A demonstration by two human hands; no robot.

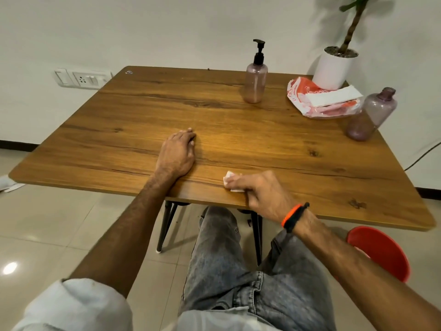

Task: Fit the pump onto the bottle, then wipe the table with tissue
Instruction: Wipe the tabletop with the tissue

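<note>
Pump [259,50] already seated on bottle [254,83] near tabletop [119,130] far edge; that step looks done. My right hand [265,193] pinches tissue [230,181] at near edge, wiping underway; left hand [177,152] rests, fingers loosely bent, holding nothing.

Your right hand [260,192] covers most of the tissue [229,181], so only a small white corner shows and you can't tell how it's folded. The plant [352,22] is cut off by the top edge, the red stool [381,252] is partly behind your right forearm, and the printing on the tissue pack [319,101] is too blurred to read. Your left hand [177,152] lies on the table [143,120] with fingertips curled under, out of sight, and your sleeves run off the bottom edge.
</note>
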